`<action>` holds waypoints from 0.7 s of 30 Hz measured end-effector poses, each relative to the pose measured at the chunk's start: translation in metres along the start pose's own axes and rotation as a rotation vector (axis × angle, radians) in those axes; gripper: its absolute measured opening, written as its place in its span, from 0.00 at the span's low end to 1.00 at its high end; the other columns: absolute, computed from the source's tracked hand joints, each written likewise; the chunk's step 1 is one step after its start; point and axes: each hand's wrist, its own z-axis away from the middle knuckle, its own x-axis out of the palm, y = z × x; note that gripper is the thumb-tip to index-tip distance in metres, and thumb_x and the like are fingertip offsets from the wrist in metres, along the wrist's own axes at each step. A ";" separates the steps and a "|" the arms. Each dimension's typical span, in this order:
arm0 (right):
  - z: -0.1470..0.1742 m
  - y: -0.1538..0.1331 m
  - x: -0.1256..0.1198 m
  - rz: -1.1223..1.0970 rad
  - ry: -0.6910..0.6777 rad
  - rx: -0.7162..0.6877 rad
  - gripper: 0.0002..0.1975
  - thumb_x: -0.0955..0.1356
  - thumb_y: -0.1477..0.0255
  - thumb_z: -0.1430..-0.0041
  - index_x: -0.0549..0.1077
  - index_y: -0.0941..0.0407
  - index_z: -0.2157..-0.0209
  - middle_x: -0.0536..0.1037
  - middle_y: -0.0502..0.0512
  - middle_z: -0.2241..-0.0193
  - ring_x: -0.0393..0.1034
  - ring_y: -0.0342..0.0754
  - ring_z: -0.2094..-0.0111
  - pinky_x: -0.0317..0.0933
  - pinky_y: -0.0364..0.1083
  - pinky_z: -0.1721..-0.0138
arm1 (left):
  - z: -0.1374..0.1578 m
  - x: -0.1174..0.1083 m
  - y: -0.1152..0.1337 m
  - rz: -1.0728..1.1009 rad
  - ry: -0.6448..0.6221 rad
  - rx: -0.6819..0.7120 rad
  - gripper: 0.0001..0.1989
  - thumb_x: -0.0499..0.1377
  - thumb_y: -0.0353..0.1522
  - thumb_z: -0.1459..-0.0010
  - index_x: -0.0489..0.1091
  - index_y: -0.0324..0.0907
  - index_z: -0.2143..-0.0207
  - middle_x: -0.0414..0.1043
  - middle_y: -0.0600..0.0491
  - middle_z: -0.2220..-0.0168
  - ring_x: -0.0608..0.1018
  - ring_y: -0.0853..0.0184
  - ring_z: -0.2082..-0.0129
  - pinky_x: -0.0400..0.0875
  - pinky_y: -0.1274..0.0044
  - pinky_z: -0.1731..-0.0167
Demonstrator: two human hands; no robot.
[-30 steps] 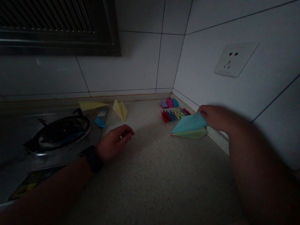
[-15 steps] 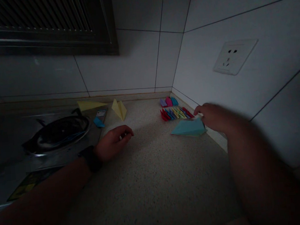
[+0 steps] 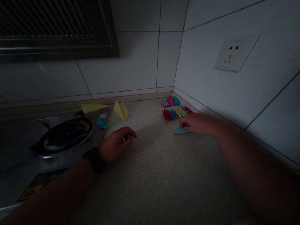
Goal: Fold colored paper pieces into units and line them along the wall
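Note:
My right hand (image 3: 196, 124) is over a light blue folded paper plane (image 3: 179, 131) on the counter, its fingertips closed together at the plane's upper edge. Most of the plane is hidden behind the hand. Just beyond lies a row of small slim pieces (image 3: 175, 113) in red, blue, yellow and green; their kind is too dark to make out. My left hand (image 3: 118, 144), with a dark band on the wrist, rests on the counter, fingers loosely curled, thumb apart and nothing held. Nearest to it are a yellow paper plane (image 3: 121, 111) and a small blue folded paper (image 3: 102, 124).
Three small purple, pink and teal pieces (image 3: 170, 101) sit in the back corner. Another yellow folded paper (image 3: 93, 107) lies by the gas stove (image 3: 62, 135) at left. A range hood (image 3: 44, 41) hangs above. The right wall carries a socket (image 3: 237, 53).
My right hand has moved left from the blue paper plane's rear end to over its middle, covering more of it. My left hand keeps its pose. The view has shifted slightly.

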 end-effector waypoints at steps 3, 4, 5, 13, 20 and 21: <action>-0.001 0.003 0.002 0.006 -0.011 0.007 0.08 0.68 0.77 0.49 0.77 0.51 0.69 0.77 0.52 0.72 0.70 0.48 0.71 0.55 0.44 0.73 | 0.001 0.000 0.001 -0.001 0.007 0.009 0.09 0.52 0.34 0.38 0.71 0.42 0.62 0.72 0.52 0.68 0.71 0.69 0.71 0.64 0.79 0.73; -0.002 0.005 0.003 0.026 -0.036 0.018 0.08 0.68 0.77 0.49 0.77 0.51 0.68 0.78 0.52 0.71 0.70 0.48 0.70 0.55 0.44 0.72 | 0.001 0.000 0.001 -0.003 0.006 0.012 0.09 0.52 0.33 0.38 0.71 0.42 0.62 0.72 0.53 0.68 0.71 0.70 0.71 0.64 0.79 0.73; -0.003 0.006 0.003 0.050 -0.066 0.031 0.09 0.68 0.77 0.49 0.77 0.51 0.67 0.78 0.53 0.70 0.71 0.49 0.70 0.55 0.44 0.72 | 0.001 0.000 0.002 -0.007 0.002 0.016 0.09 0.52 0.32 0.38 0.71 0.41 0.62 0.72 0.53 0.68 0.71 0.70 0.72 0.63 0.79 0.73; -0.010 0.008 0.005 0.148 -0.146 0.028 0.06 0.66 0.75 0.47 0.75 0.53 0.68 0.76 0.54 0.69 0.70 0.50 0.68 0.53 0.45 0.72 | 0.000 -0.002 0.005 -0.032 -0.015 0.050 0.08 0.53 0.29 0.40 0.71 0.41 0.62 0.71 0.54 0.68 0.70 0.72 0.73 0.62 0.81 0.74; -0.008 0.004 0.007 0.128 -0.132 0.071 0.06 0.66 0.76 0.48 0.74 0.53 0.69 0.75 0.55 0.71 0.68 0.48 0.73 0.49 0.45 0.75 | 0.002 0.000 0.000 -0.080 -0.012 0.118 0.08 0.54 0.26 0.41 0.71 0.41 0.62 0.72 0.54 0.68 0.71 0.72 0.73 0.63 0.80 0.73; -0.007 0.003 0.007 0.126 -0.122 0.072 0.06 0.66 0.76 0.49 0.74 0.54 0.69 0.75 0.55 0.72 0.68 0.48 0.73 0.49 0.45 0.75 | 0.002 0.000 0.000 -0.094 -0.010 0.126 0.08 0.54 0.27 0.41 0.71 0.41 0.62 0.72 0.54 0.68 0.71 0.72 0.73 0.64 0.80 0.73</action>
